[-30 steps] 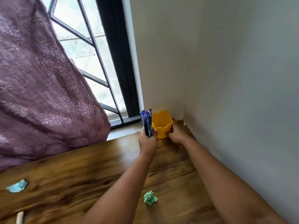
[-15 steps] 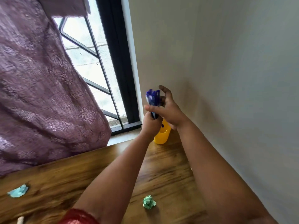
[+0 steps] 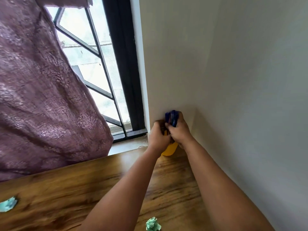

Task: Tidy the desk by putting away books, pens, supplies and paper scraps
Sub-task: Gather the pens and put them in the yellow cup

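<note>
A bunch of blue pens point(image 3: 172, 117) stands upright over the yellow cup point(image 3: 169, 150) in the desk's far corner by the wall. My right hand point(image 3: 180, 132) wraps its fingers round the pens near their tops. My left hand point(image 3: 157, 135) grips them from the left, lower down, pressed against the right hand. Both hands hide most of the cup, so only its lower part shows. The pens' lower ends are hidden, and I cannot tell how far they sit inside the cup. A crumpled green paper scrap point(image 3: 153, 224) lies on the wooden desk point(image 3: 66, 194) between my forearms.
A blue-green paper scrap point(image 3: 7, 203) lies at the desk's left edge. A purple curtain point(image 3: 41, 105) hangs over the back left, beside a barred window point(image 3: 100, 80). A pale wall point(image 3: 241, 97) runs along the desk's right side.
The pens have come down from above the cup to its mouth. My right hand, which had its fingers spread beside the pens, now closes round them. The view has tilted slightly.
</note>
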